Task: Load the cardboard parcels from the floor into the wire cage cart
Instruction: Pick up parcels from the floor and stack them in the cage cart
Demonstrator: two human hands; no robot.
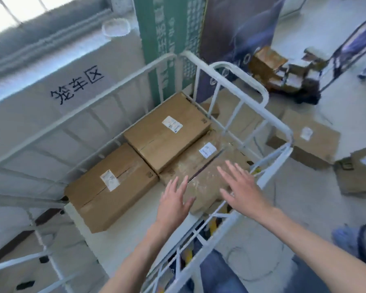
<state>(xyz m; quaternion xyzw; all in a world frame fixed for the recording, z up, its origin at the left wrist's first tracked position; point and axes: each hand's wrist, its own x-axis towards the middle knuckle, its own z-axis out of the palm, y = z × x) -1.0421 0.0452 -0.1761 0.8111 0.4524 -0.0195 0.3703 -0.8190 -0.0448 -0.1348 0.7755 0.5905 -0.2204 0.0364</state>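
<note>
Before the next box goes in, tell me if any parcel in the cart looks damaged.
The parcel nearest the right hand looks rough: its top is scuffed, whitish and wrinkled, with a dark gap along the flap seam.

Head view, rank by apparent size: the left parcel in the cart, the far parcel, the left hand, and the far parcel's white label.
Largest: left parcel and far parcel, alike; left one nearer, so unranked.
Then: left hand.
Smallest: white label.
</note>
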